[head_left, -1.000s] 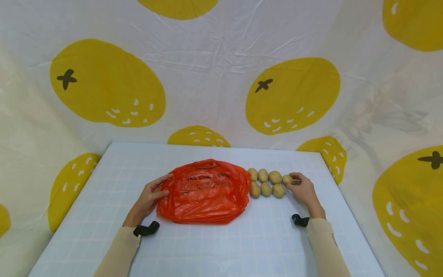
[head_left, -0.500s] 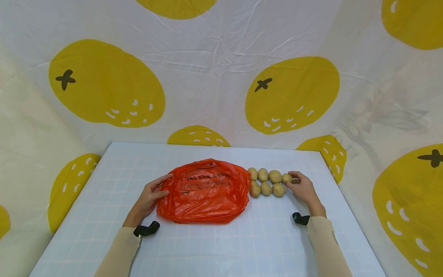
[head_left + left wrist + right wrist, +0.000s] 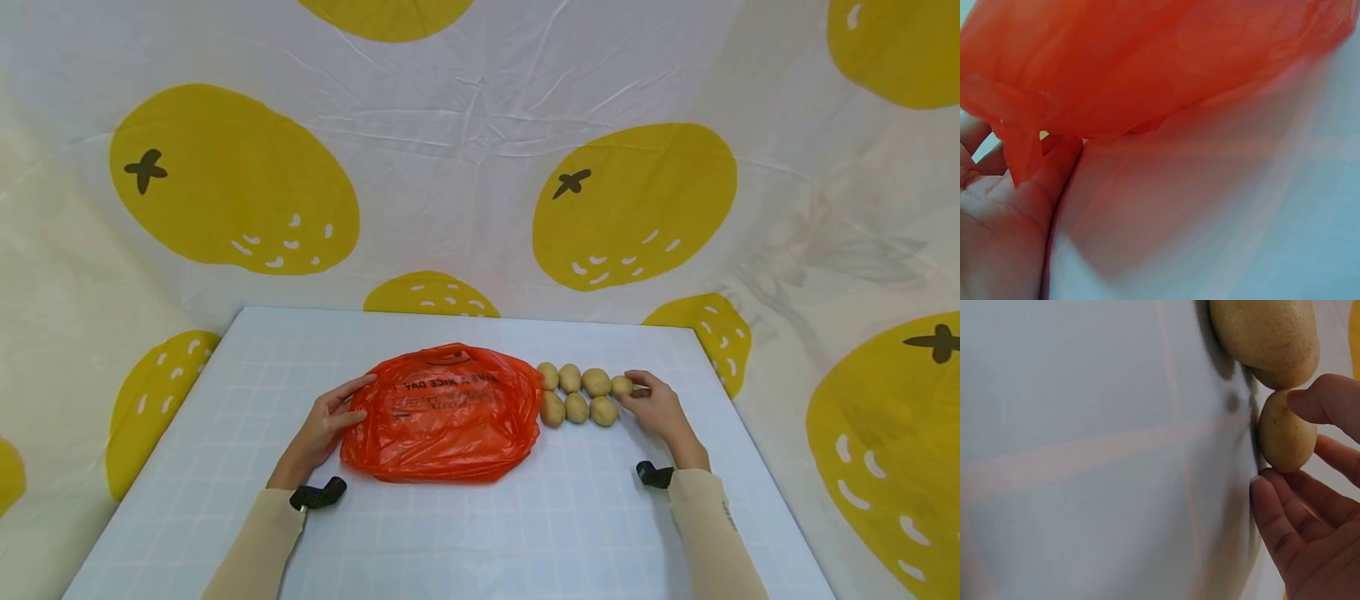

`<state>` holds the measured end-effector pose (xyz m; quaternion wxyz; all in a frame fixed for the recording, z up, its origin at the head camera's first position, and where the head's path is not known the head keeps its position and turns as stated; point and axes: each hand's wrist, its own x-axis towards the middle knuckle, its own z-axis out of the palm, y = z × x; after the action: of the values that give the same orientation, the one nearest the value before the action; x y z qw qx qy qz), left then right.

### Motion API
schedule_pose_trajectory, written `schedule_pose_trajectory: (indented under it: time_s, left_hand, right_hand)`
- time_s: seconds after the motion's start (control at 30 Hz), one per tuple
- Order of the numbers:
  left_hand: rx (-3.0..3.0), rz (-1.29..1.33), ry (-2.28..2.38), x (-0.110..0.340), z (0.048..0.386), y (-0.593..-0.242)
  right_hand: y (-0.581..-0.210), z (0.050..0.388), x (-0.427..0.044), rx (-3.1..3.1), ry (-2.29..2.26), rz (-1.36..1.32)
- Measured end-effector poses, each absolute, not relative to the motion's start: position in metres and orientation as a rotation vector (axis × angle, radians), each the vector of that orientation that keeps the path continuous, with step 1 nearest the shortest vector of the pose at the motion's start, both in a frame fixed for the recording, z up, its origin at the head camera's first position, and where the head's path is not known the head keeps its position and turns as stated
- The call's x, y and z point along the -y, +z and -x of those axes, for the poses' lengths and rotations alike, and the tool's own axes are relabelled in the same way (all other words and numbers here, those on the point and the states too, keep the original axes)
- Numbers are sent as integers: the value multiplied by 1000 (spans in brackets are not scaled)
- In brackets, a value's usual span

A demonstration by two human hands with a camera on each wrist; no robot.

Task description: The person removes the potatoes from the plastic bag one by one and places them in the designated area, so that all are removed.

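Observation:
A crumpled red plastic bag (image 3: 442, 425) with dark printed lettering lies on the table. My left hand (image 3: 322, 427) rests against its left side, fingers fairly straight, the thumb on the bag. In the left wrist view the bag hangs over the left hand (image 3: 1010, 219), hiding some fingers. Several potatoes (image 3: 596, 382) stand in two rows by the bag's right side. At the far row's right end, my right hand (image 3: 660, 412) holds a small potato (image 3: 621, 387). The right wrist view shows that potato (image 3: 1286, 434) between thumb and fingers, near a larger potato (image 3: 1266, 328).
The white table (image 3: 480, 542) carries a pale grid pattern. A white cloth (image 3: 450, 167) printed with large yellow fruits rises behind it and at both sides. A black wrist device (image 3: 318, 495) sits on the left wrist, another black wrist device (image 3: 654, 475) on the right.

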<state>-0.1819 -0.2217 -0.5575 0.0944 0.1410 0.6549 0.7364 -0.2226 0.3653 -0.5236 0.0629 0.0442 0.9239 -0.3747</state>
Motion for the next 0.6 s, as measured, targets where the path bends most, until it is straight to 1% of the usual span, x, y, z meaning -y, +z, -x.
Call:
schedule_pose_trajectory:
  time_s: [0.6]
  left_hand:
    - [-1928,-425,2204,228,183,-555]
  right_hand:
    - [-513,212,-358,-2804,-1026,-26]
